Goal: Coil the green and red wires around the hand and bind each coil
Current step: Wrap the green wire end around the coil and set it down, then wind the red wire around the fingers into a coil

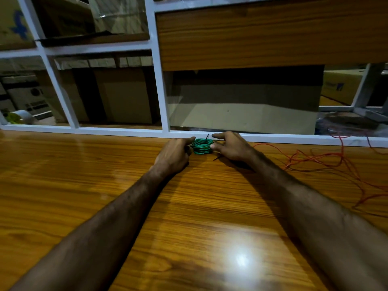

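A small coil of green wire rests on the wooden table near its far edge. My left hand holds the coil's left side with its fingers curled on it. On the coil's right side, my right hand has thumb and fingers on the coil. Thin dark ends of a tie stick up from the coil, and another dark end pokes out below my right hand. The red wire lies loose and tangled on the table to the right.
A white-framed glass partition stands along the table's far edge, with cardboard boxes behind it. A wooden panel is at upper right. A roll of tape sits behind the glass at far left.
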Action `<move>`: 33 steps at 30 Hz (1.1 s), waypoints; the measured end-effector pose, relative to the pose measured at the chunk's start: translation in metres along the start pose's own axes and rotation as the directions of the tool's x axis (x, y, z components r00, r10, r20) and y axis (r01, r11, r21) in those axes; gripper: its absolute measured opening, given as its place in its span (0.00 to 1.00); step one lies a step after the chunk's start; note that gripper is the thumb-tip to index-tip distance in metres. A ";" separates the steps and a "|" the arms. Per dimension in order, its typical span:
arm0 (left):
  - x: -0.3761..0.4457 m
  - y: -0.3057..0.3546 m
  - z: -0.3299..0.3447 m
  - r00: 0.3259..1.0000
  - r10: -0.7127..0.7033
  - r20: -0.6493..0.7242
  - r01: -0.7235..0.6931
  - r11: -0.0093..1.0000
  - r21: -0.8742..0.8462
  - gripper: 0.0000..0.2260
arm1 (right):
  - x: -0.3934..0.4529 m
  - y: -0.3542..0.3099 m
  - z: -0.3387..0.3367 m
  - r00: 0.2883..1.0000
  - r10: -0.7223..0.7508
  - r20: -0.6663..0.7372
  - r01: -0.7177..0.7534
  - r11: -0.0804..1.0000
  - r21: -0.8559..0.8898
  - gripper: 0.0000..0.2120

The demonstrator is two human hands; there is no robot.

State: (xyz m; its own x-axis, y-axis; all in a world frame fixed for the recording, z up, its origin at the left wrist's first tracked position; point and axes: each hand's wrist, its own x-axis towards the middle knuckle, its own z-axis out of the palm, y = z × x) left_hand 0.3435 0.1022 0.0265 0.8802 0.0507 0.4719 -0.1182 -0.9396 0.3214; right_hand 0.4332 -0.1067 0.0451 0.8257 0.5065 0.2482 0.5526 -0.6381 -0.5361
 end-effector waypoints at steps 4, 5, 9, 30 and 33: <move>-0.008 0.008 -0.006 0.999 0.006 0.032 -0.005 0.999 -0.035 0.23 | -0.014 0.003 -0.007 0.999 0.001 -0.054 -0.001 1.000 -0.007 0.23; -0.010 0.011 -0.008 0.999 -0.004 0.032 0.005 0.999 -0.041 0.22 | -0.018 0.002 -0.008 0.997 -0.013 -0.078 0.012 1.000 -0.012 0.22; -0.023 0.020 -0.015 1.000 -0.022 0.020 0.023 0.998 -0.059 0.21 | -0.031 -0.009 -0.013 0.983 -0.088 -0.161 0.082 0.996 -0.045 0.17; -0.153 0.148 -0.054 0.996 0.000 0.084 0.036 0.902 -0.431 0.15 | -0.254 0.001 -0.090 0.946 -0.187 -0.266 0.152 0.978 -0.146 0.12; -0.169 0.174 -0.050 0.994 0.063 0.085 -0.022 0.909 -0.416 0.14 | -0.277 0.006 -0.101 0.933 -0.160 -0.323 0.118 0.982 -0.145 0.11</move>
State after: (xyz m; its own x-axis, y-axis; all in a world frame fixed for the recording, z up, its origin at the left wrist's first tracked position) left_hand 0.1516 -0.0523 0.0440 0.9069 -0.0375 0.4196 -0.3179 -0.7144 0.6234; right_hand 0.2195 -0.3091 0.0544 0.7183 0.3871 0.5781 0.6570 -0.6508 -0.3805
